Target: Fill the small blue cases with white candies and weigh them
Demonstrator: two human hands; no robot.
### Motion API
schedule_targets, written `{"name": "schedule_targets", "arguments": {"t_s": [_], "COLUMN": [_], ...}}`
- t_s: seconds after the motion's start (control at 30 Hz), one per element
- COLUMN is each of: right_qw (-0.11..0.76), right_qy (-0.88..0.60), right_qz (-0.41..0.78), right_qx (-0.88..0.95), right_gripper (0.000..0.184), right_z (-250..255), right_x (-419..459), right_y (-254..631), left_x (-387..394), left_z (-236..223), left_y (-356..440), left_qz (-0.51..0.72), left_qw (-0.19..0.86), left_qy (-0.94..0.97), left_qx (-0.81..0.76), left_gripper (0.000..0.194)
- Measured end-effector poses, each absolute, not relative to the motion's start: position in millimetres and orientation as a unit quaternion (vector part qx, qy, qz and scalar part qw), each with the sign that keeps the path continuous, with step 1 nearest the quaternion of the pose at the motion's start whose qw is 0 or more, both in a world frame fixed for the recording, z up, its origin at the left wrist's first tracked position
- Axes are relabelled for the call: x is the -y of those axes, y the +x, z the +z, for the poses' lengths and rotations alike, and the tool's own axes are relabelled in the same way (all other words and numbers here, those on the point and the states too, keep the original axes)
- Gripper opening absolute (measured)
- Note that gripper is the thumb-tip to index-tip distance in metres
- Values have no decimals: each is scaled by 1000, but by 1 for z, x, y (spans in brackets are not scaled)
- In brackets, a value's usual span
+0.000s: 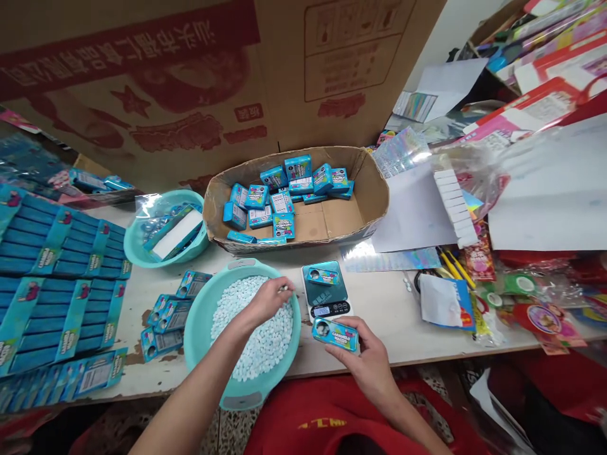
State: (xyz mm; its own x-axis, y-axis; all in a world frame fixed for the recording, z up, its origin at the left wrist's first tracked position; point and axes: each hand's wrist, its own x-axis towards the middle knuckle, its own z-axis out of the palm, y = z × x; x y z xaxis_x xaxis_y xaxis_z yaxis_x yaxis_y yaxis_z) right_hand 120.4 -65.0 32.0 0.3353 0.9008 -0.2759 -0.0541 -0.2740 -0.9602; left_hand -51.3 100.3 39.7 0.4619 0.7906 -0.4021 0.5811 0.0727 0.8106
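Note:
My left hand (pixel 269 299) is above a turquoise basin (pixel 195 335) of small white candies (pixel 263 354). Its fingers are pinched together on white candies that just show at the fingertips. In my right hand (pixel 367 354), between thumb and fingers, is a small blue candy box (pixel 340 335) with a round window, held in front of the scale. On the digital scale (pixel 326 294) lies another blue box (pixel 323 275) of the same kind. Several flat blue boxes (pixel 173 314) lie left of the basin.
Behind the basin stands an open cardboard tray (pixel 351 227) with blue boxes in it. A second turquoise bowl (pixel 135 246) holds wrappers. Stacked blue display packs (pixel 52 272) fill the left. Papers, yellow pens (pixel 455 268) and packaging crowd the right. A large carton (pixel 279 82) rises at the back.

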Motion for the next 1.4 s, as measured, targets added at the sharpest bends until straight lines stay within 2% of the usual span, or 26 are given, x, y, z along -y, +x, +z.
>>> {"name": "schedule_targets", "arguments": {"t_s": [0.17,0.3,0.4,0.57,0.8,0.87,1.1,1.23,1.4], "right_qw": [519,528,531,522,502,503,503,492,484], "right_qy": [-664,-676,-682,-698,-740,-747,-748,-753,-756], "right_qz": [442,430,427,418,389,387,393,394,400], "right_qx": [306,281,264,256,222,201,183,189,187], "right_gripper": [36,36,38,40,44,46,49,49,51], "right_z": [27,23,20,19,25,26,23,28,34], "right_x": [75,81,83,84,86,87,95,98,99], "right_y": [145,159,166,174,178,178,170,164,153], "left_x": [-124,-126,-126,-128,-121,-111,-61,-55,-60], "left_z": [46,42,41,42,45,38,-10,-30,-36], "left_y": [12,25,25,26,-12,-42,-142,-148,-127], "left_qz": [8,-52,-40,11,188,182,44,58,46], "left_qw": [303,232,231,283,319,307,210,179,182], "left_qy": [869,897,895,873,778,756,741,750,781], "left_qx": [-392,-373,-381,-397,-508,-549,-636,-633,-596], "left_gripper": [20,28,30,23,9,10,23,31,29]}}
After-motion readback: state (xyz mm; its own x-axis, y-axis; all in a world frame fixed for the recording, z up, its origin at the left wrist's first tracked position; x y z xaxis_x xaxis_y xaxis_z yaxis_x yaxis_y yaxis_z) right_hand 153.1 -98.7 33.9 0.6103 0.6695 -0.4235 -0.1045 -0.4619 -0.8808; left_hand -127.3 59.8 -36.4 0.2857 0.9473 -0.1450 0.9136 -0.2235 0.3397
